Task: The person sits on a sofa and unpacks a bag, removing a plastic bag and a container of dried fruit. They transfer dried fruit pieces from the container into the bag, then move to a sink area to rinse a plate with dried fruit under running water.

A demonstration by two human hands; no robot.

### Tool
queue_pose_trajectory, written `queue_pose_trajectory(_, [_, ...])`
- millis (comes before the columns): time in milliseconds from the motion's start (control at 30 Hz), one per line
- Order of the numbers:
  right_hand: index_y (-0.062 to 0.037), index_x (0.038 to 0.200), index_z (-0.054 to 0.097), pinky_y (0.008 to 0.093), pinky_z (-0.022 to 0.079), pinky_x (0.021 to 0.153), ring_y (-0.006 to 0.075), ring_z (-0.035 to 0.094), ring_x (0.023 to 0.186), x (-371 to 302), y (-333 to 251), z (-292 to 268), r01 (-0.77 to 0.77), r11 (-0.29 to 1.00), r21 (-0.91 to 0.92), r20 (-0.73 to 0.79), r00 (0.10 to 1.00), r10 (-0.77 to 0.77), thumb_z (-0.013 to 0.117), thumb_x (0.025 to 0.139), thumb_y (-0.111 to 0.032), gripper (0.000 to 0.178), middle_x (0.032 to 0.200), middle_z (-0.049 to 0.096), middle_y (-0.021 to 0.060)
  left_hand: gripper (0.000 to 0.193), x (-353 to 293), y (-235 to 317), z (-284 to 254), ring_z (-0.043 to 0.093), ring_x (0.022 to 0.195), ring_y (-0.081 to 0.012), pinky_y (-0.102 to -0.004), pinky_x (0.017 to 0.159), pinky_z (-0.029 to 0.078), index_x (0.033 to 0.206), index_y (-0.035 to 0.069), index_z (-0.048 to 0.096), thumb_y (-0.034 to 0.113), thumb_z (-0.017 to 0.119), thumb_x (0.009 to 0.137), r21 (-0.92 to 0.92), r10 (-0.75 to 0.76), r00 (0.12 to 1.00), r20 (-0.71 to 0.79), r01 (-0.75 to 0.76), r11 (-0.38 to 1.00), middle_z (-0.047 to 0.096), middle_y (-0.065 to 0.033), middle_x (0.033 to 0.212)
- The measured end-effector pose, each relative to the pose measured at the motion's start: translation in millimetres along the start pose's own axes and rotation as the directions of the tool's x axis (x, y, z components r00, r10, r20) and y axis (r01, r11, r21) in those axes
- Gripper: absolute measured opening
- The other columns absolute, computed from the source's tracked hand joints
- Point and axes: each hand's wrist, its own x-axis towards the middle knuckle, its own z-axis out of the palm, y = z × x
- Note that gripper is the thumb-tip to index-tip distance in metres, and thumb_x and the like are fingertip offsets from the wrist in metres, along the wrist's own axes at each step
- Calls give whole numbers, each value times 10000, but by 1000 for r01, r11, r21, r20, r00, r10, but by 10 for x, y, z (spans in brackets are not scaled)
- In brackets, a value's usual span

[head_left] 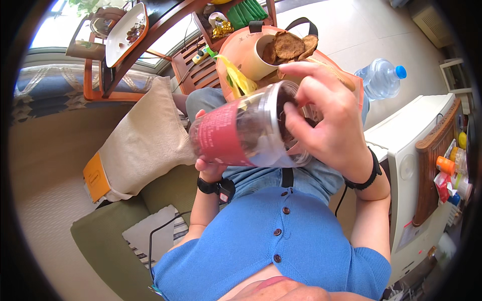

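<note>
A clear plastic jar (256, 130) with a red label lies tilted on its side in my left hand (212, 169), its mouth toward the right. My left fingers wrap round its base end. Dark brown contents show inside the jar. At the mouth, my right hand (326, 110) has its thumb and a finger close together, with the index finger raised. What they pinch, if anything, is blurred. Just beyond, a cream tub (258, 57) holds brown dried slices (289, 46). A yellow packet (236, 80) stands beside it, on a peach-coloured bag (228, 47) with black handles.
A clear water bottle (379, 79) with a blue cap is on the floor at the far right. To the right stands a white cabinet (409, 135) bearing a brown wooden tray (434, 165). A white tray (116, 47) is at the far left, above a beige cloth (150, 135).
</note>
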Motion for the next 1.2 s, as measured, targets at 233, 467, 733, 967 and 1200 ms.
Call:
queue_pose_trajectory(233, [-12,969,658,251,535,581,131,655,640,30,46,-128,-363,918,157,-19,929,370,677,833,-74,150,788,670,51,1273,19,24,-29,349,1440,-338,-531,1184,307,1593,107,131,734,751,675,44,14,1000,-17,-13,999,316,-145,1585])
queue_pose_trajectory(467, [-59,973,731,314,518,840,196,649,988,651,501,-280,320,936,-149,-57,942,-331,729,796,28,197,1052,686,54,1189,-43,-13,-304,349,1438,-342,-530,1184,309,1561,84,251,807,652,706,-1,17,998,-56,-17,1000,340,-150,1573])
queue_pose_trajectory(733, [-119,878,742,411,499,1017,312,571,1241,704,1189,199,554,822,-133,219,825,-521,686,669,66,285,1259,666,67,1148,-36,43,-204,411,1395,-344,-535,1152,369,1551,104,242,742,686,706,-45,88,993,-78,-92,995,370,-165,1542])
queue_pose_trajectory(967, [-106,1017,753,506,428,1084,434,472,1357,674,538,19,532,824,-193,203,844,-497,576,747,84,375,1326,629,168,1234,-12,168,42,449,1365,-346,-525,1130,411,1560,134,169,614,829,634,-236,32,996,-79,-50,971,402,-170,1510])
queue_pose_trajectory(1200, [-98,850,731,500,392,1115,372,465,1381,306,-373,-90,474,877,-75,348,837,-423,733,729,-66,125,1383,601,127,1294,82,120,40,471,1351,-354,-528,1115,434,1565,167,131,540,908,600,-327,7,1000,26,2,945,421,-185,1491])
